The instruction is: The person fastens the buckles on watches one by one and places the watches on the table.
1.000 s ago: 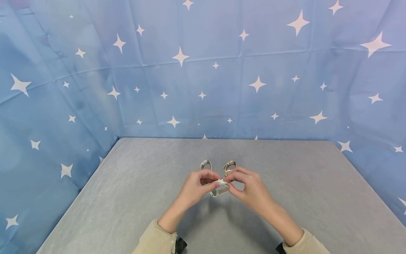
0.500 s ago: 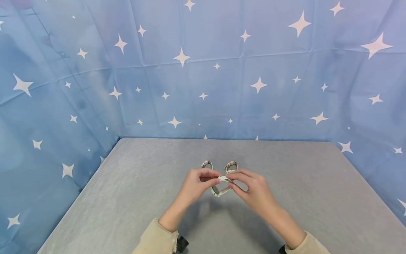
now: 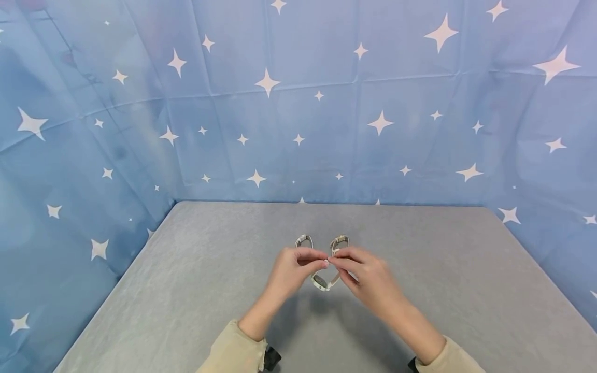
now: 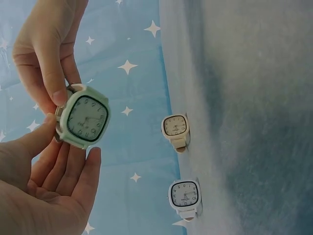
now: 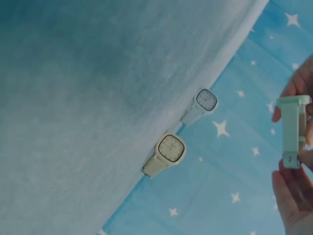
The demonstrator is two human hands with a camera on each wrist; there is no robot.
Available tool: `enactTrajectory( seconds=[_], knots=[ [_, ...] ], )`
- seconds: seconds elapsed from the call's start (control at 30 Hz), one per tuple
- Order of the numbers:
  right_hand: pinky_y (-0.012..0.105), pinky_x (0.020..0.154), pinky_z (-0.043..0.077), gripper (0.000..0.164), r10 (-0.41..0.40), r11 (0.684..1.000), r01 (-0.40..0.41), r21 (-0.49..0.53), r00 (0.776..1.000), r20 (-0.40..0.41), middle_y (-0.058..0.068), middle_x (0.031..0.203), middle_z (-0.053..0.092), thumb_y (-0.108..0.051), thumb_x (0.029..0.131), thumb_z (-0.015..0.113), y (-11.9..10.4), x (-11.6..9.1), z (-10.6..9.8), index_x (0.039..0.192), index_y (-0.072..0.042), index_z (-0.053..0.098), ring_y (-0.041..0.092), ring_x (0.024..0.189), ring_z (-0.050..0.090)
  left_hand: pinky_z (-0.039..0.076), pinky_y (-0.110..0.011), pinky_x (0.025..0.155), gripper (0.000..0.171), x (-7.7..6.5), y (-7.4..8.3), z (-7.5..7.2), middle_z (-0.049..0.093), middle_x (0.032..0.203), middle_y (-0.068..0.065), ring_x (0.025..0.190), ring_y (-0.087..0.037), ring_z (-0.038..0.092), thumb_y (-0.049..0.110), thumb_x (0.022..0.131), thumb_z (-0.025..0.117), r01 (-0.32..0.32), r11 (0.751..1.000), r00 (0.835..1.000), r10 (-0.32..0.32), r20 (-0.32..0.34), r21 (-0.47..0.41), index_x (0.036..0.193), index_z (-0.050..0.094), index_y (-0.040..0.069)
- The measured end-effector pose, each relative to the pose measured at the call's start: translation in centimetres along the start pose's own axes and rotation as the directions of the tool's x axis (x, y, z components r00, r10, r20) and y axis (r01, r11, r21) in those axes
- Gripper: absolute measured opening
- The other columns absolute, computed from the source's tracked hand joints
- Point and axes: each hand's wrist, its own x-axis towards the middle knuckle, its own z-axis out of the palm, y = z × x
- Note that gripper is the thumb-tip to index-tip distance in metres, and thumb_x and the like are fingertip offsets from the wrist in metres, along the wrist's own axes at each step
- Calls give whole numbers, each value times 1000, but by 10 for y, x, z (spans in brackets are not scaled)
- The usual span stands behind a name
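Both hands hold a pale green wristwatch (image 4: 88,119) above the table, its strap bent into a loop. In the head view, the watch case (image 3: 321,282) hangs below the fingertips. My left hand (image 3: 293,270) pinches the strap's end part from the left. From the right, my right hand (image 3: 369,272) pinches the strap close to the left fingertips. The fingers cover most of that join, so I cannot tell whether the strap is fastened. A side of the strap (image 5: 291,129) faces the right wrist view. The square dial with numerals shows in the left wrist view.
Behind the hands, a white watch (image 4: 185,194) and a beige watch (image 4: 175,126) stand on the grey table (image 3: 210,269), straps looped. The white one is on the left. A blue curtain with white stars (image 3: 326,124) hangs beyond the table's back edge.
The fingertips have drawn closer together over the strap, hiding the pale piece between them. The watch case has turned and tilted beneath the hands. The two standing watches stay put.
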Motion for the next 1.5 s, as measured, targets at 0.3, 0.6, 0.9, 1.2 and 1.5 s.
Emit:
enactTrajectory(
  seconds=[0.3,0.6,0.9,1.2,1.5],
  knots=[
    [26,69,57,31,159,986,-160,48,987,35,-4,95,73,-1,73,84,0,1,-1,100,-13,76,10,81,70,55,-19,74,18,3,-2,-2,77,97,-16,87,-19,73,15,90,74,58,996,998,-55,41,-64,103,77,4],
    [31,72,60,29,271,955,-279,101,959,82,1,98,75,-5,78,83,3,-2,-2,105,-9,74,14,85,72,61,-30,80,27,9,-11,-10,77,97,-17,80,-7,72,5,91,70,231,909,973,-223,64,-347,113,68,-12],
    [31,73,60,26,322,937,-336,96,937,135,-1,96,74,-2,80,80,5,-5,-3,104,-10,74,13,81,72,61,-33,80,27,19,-19,-20,75,91,-4,82,-11,73,3,90,70,273,865,953,-304,-8,-422,113,68,-11],
    [31,74,61,26,316,939,-330,94,938,139,-5,92,72,0,79,80,7,-9,-4,103,-10,75,6,78,69,61,-33,80,25,29,-35,-31,72,85,-1,81,-11,70,0,90,69,299,839,921,-378,-91,-455,112,68,-12],
    [32,76,61,27,339,927,-359,112,926,164,-5,94,72,1,80,78,11,-14,-5,104,-11,75,5,78,70,60,-33,81,26,34,-59,-45,72,83,0,80,-9,70,-3,92,64,300,821,902,-410,-135,-486,115,64,-16]
  ],
)
